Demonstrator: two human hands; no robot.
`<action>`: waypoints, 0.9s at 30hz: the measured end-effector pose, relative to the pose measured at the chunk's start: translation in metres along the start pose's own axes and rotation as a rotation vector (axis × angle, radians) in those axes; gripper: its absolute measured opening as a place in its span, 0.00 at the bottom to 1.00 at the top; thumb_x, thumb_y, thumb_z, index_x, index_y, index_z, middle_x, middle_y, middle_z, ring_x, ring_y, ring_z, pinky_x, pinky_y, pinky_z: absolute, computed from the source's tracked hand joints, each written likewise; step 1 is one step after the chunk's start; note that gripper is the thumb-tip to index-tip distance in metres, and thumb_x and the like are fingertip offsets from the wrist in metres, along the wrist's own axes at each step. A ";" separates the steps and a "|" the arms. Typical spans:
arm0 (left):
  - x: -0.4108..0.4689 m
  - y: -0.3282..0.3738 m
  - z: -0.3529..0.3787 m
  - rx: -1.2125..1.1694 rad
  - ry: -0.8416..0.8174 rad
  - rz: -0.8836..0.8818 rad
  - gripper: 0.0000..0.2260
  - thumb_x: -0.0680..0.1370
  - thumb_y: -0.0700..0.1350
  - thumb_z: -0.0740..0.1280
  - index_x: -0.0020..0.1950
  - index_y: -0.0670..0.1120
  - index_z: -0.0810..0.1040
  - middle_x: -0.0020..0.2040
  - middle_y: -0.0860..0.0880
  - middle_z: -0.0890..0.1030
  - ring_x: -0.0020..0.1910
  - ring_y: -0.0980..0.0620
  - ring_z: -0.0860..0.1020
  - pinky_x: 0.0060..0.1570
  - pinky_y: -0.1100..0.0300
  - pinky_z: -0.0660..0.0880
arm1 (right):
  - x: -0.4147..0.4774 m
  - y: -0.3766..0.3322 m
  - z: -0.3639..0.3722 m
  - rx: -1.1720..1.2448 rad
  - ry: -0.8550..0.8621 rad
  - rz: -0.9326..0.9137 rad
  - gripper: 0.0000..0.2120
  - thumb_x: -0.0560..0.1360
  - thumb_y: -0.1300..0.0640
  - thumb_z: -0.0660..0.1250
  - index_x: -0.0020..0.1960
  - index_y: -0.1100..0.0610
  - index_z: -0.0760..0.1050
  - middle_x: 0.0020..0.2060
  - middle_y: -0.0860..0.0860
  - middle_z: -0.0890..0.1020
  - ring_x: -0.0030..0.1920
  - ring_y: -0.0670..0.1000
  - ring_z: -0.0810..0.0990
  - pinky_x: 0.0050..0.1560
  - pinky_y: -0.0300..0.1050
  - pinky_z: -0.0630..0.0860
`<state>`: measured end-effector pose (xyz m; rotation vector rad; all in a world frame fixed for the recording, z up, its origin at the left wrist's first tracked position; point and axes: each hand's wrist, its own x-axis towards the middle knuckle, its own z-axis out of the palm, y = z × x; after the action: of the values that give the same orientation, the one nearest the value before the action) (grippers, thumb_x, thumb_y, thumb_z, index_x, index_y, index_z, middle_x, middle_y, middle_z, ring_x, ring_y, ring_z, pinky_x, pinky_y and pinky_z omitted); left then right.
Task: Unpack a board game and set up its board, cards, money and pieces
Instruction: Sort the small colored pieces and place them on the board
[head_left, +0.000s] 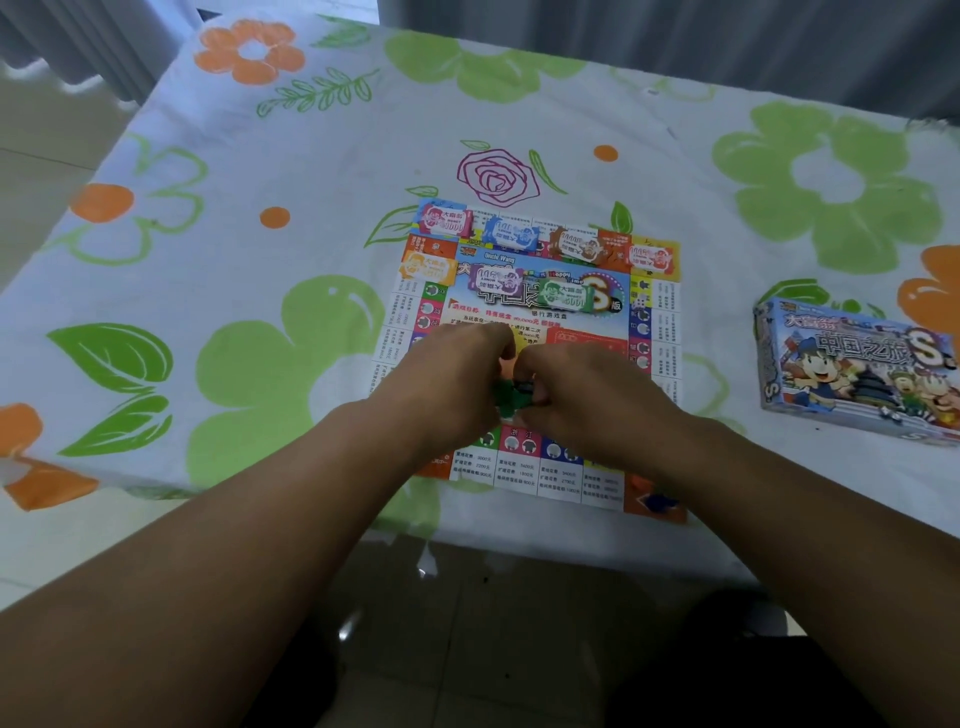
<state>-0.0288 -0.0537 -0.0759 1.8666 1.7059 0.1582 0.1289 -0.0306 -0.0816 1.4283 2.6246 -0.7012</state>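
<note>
At the middle of the board (522, 475), the left hand (452, 387) and right hand (584, 397) are brought together, fingers curled in on a small clump of green pieces (511, 399) held between them just above the printed sheet. Whether the pieces are loose or in a packet cannot be told, as the fingertips are hidden. The board is laid flat on the flowered tablecloth (249, 218), its near edge close to the table's near edge. Seven money stacks are set across its far part: pink (445, 221), blue (511, 235), brown (575, 245), red (649, 258), orange (423, 267), purple (496, 280), green (563, 295). The box (852, 376) is left well apart at the right. Main risk, as judged: if the clump is pulled apart hard, small pieces could be flung out, bounced off the sheet and lost over the near edge. The board looks thin, so it could be dragged or creased by wrists resting on it, and the stacks shifted with it. The purple and green stacks are nearest the knuckles and could be knocked by a forward reach. A slow, low release is called for.
</note>
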 end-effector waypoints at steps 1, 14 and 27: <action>0.000 0.000 0.000 -0.018 0.000 0.001 0.21 0.71 0.38 0.75 0.62 0.47 0.76 0.52 0.48 0.82 0.51 0.48 0.79 0.52 0.50 0.79 | 0.001 -0.001 0.001 0.010 0.006 0.003 0.12 0.77 0.55 0.70 0.58 0.53 0.76 0.49 0.51 0.81 0.46 0.52 0.78 0.42 0.45 0.74; 0.002 -0.004 0.010 -0.120 0.079 -0.016 0.15 0.74 0.41 0.73 0.59 0.48 0.77 0.47 0.49 0.84 0.46 0.50 0.81 0.49 0.50 0.80 | 0.004 -0.006 0.003 0.088 0.020 -0.014 0.11 0.75 0.54 0.73 0.57 0.55 0.80 0.47 0.51 0.82 0.46 0.52 0.81 0.48 0.51 0.81; -0.013 -0.038 -0.037 -0.165 0.089 -0.241 0.19 0.69 0.32 0.73 0.57 0.46 0.78 0.43 0.54 0.80 0.44 0.51 0.80 0.39 0.59 0.77 | 0.012 -0.015 -0.002 0.094 0.035 -0.029 0.13 0.76 0.52 0.71 0.60 0.51 0.77 0.47 0.46 0.79 0.47 0.50 0.78 0.46 0.47 0.76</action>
<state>-0.0812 -0.0535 -0.0609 1.5428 1.9016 0.2795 0.1099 -0.0277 -0.0777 1.4418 2.6766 -0.8202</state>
